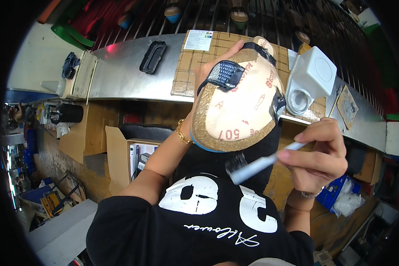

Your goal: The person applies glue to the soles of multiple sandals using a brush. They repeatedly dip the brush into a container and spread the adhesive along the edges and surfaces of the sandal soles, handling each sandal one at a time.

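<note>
Sandal sole [239,106] hides left hand [208,73]; right hand [317,153] grips brush [252,166].

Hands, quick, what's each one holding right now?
Left hand: closed on the sandal, sole side up.
Right hand: closed on the brush.

shoe workshop, metal workbench [124,75], sandal sole [239,106]
</note>
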Motion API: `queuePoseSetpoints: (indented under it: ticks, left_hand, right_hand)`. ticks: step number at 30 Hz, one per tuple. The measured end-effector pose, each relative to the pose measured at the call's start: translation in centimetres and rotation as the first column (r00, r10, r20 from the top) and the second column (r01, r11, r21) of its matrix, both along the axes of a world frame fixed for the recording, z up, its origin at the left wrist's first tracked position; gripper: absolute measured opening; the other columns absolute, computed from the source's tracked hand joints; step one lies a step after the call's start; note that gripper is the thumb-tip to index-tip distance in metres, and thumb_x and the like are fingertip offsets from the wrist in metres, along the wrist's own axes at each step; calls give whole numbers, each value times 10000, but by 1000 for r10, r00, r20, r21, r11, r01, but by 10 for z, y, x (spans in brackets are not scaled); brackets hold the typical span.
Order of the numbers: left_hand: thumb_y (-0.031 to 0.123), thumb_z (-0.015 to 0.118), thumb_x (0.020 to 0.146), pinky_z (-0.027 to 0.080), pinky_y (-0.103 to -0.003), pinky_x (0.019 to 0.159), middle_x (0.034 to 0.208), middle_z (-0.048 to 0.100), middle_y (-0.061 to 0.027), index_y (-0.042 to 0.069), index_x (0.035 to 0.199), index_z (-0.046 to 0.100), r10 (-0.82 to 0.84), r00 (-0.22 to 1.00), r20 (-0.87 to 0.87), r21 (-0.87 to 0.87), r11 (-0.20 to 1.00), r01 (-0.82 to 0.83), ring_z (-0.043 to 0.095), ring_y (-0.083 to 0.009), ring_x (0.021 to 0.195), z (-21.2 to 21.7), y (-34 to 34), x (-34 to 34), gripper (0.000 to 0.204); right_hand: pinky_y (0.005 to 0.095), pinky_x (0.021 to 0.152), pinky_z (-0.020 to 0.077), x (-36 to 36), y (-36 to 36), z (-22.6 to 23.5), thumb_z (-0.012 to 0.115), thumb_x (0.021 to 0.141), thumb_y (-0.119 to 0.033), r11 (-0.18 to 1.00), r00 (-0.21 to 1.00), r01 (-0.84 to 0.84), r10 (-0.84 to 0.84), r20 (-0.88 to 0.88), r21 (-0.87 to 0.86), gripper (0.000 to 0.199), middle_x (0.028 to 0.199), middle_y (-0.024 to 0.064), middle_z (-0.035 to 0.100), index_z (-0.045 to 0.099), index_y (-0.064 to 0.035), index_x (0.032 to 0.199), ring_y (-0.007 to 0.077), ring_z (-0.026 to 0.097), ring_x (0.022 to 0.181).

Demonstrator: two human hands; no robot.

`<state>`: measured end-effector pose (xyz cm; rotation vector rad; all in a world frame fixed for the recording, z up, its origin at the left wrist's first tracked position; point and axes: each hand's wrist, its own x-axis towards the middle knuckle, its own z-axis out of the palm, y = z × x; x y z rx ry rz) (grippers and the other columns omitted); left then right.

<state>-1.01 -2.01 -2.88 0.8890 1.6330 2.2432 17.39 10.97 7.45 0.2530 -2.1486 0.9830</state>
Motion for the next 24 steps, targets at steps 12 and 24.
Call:
queuePoseSetpoints:
  ticks: [12,24]
  left_hand:
    - [133,725,888,599,-242,825,1123,738,-105,59,1472,491,-183,959,215,-65,977,201,724,-121,927,15,-10,5,633]
    - [498,880,724,424,-393,1126,1333,568,-82,71,1450,437,-158,894,418,34,987,158,535,-251,1276,10,-23,1,952]
  right_hand:
    - [193,550,341,0,18,-12,881,619,-44,973,994,-79,92,51,-216,312,864,10,609,832,-163,902,76,501,668]
    - [204,599,354,5,58,-38,546,1046,-300,732,957,131,83,278,-669,356,808,-8,579,695,20,1093,40,444,667]
